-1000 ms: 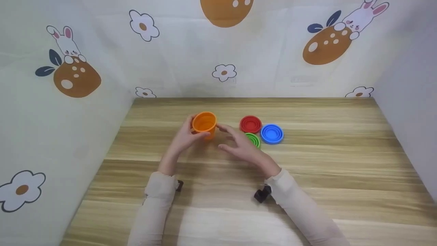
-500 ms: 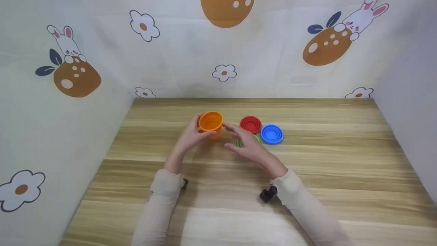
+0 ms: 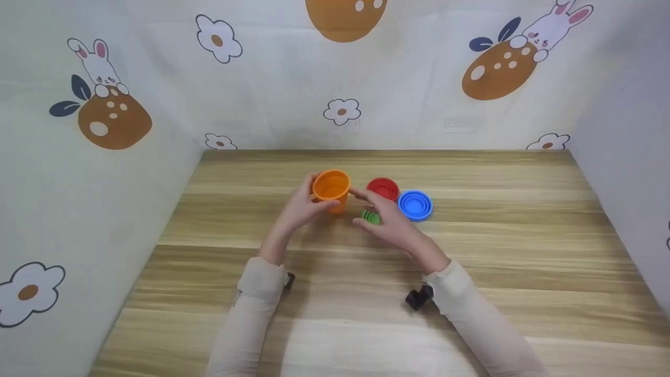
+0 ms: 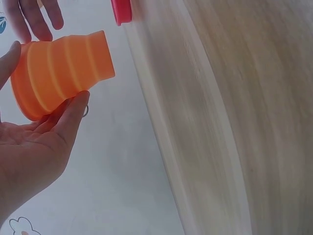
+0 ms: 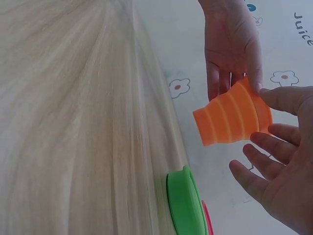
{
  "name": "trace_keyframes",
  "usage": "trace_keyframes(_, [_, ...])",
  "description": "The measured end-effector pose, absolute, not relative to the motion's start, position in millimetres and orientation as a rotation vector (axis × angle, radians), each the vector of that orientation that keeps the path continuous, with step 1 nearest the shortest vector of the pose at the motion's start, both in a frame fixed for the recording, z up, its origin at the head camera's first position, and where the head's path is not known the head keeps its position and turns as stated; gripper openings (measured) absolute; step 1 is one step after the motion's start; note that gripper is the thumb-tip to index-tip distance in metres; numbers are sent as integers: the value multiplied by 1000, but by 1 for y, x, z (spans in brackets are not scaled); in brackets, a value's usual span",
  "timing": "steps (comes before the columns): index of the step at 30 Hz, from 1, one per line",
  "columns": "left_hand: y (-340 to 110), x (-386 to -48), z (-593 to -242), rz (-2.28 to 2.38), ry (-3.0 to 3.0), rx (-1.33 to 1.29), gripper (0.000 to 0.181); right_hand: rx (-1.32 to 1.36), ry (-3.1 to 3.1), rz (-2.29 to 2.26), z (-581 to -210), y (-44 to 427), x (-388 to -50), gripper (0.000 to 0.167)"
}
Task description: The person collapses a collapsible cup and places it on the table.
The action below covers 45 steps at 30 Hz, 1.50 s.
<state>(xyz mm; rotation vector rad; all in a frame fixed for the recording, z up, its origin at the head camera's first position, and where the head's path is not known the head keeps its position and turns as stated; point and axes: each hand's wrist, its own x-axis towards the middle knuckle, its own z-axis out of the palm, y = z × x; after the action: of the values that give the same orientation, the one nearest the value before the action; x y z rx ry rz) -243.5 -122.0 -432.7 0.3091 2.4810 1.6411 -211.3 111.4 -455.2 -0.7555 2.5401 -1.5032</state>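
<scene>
An expanded orange collapsible cup point(image 3: 332, 189) is held above the table by my left hand point(image 3: 299, 210), mouth up, with the thumb in front and the fingers behind. The left wrist view shows its ridged side point(image 4: 63, 68) and narrow base off the wood. My right hand point(image 3: 392, 222) is beside the cup, fingers spread and loosely bent; its fingertips point(image 5: 259, 139) are at the rim, and whether they press on it I cannot tell. Under the right hand lies a flattened green collapsible cup point(image 3: 370, 217), partly hidden. Flattened red point(image 3: 381, 187) and blue point(image 3: 415, 205) cups lie beyond it.
A wood-grain table point(image 3: 497, 251) carries all the cups. Patterned white walls stand along its back point(image 3: 282, 125) and both sides. A black wrist camera point(image 3: 419, 297) is strapped at the right cuff, another point(image 3: 290, 280) at the left.
Both hands have moved a little to the right, the left carrying the orange cup along. The right hand now covers more of the green cup. The red and blue cups stay put.
</scene>
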Motion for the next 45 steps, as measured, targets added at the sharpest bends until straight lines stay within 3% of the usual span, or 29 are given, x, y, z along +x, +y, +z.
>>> trace_keyframes(24, [-96,-239,-441,1634,2401,334,77,-747,2641,-1738,-451,131,-214,31])
trace_keyframes(35, [-89,-236,-447,1618,2359,394,76,-772,2765,-1667,-452,135,-213,36])
trace_keyframes(45, [-86,-234,-446,1609,2321,471,71,-999,2740,-1581,-455,139,-214,34])
